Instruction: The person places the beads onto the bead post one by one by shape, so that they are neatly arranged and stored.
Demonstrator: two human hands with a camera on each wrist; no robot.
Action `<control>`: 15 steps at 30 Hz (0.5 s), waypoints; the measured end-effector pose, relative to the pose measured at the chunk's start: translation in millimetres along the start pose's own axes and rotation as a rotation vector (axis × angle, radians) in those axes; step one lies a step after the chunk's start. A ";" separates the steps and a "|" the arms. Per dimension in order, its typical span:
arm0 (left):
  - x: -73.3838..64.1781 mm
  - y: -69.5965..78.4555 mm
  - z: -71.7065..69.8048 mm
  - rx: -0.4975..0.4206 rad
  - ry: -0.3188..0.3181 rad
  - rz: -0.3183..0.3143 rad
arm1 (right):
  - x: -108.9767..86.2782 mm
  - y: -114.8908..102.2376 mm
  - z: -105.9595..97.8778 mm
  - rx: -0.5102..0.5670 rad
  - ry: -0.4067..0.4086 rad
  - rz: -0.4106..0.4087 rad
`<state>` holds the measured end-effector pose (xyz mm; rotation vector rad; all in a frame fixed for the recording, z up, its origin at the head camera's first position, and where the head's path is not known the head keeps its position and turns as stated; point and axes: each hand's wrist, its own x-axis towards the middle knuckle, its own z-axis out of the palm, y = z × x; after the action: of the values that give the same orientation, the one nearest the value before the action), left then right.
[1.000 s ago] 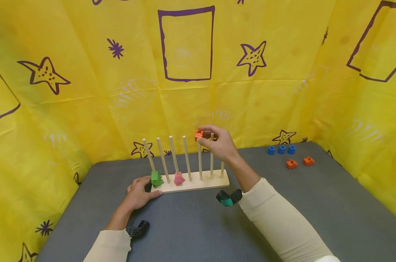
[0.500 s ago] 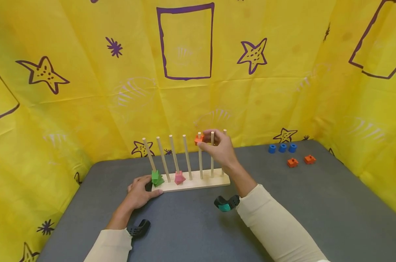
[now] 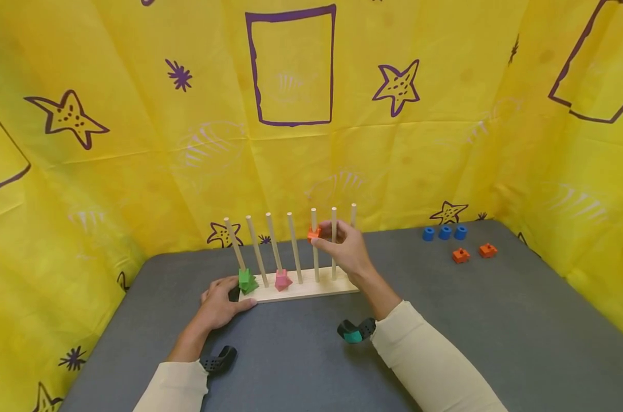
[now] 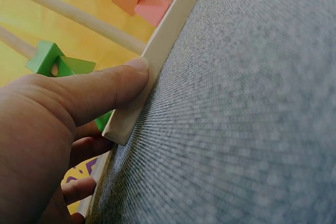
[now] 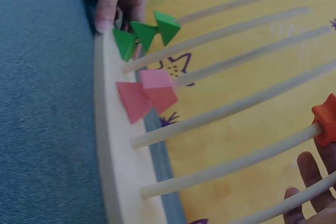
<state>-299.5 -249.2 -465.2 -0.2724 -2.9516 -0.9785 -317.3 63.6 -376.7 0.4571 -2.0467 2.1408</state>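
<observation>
My right hand point(image 3: 350, 250) pinches an orange notched block point(image 3: 314, 235) between thumb and fingers. The block is threaded on the third peg from the right, a little below its tip. In the right wrist view the orange block point(image 5: 326, 120) sits round that peg at the frame edge. My left hand point(image 3: 220, 305) grips the left end of the wooden peg stand point(image 3: 316, 290), thumb on its front edge and fingers round the end. Green angular pieces point(image 3: 247, 281) sit at the foot of the leftmost peg. Pink angular pieces point(image 3: 282, 280) sit low on the third peg from the left.
On the grey table point(image 3: 296, 349), two more orange blocks point(image 3: 461, 256) lie to the right. Behind them stand three blue rings point(image 3: 445, 232) in a row. A yellow patterned cloth point(image 3: 188, 171) hangs close behind the peg stand and along both sides.
The orange block has gone from the peg's top to lower on it, with my right hand moving down along with it. My left hand has kept its place on the stand.
</observation>
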 end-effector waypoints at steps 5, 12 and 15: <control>-0.1 0.1 0.6 0.002 0.003 -0.005 | -3.5 12.9 -0.5 -0.027 -0.004 0.019; -0.6 0.4 0.3 0.004 0.004 -0.001 | -16.4 8.1 3.0 -0.104 -0.006 0.027; -0.6 0.3 0.3 0.002 0.002 -0.003 | -22.1 9.4 4.9 -0.120 0.014 0.023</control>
<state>-298.8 -248.9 -465.3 -0.2671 -2.9515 -0.9754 -298.7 60.4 -392.4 0.4028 -2.1674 2.0133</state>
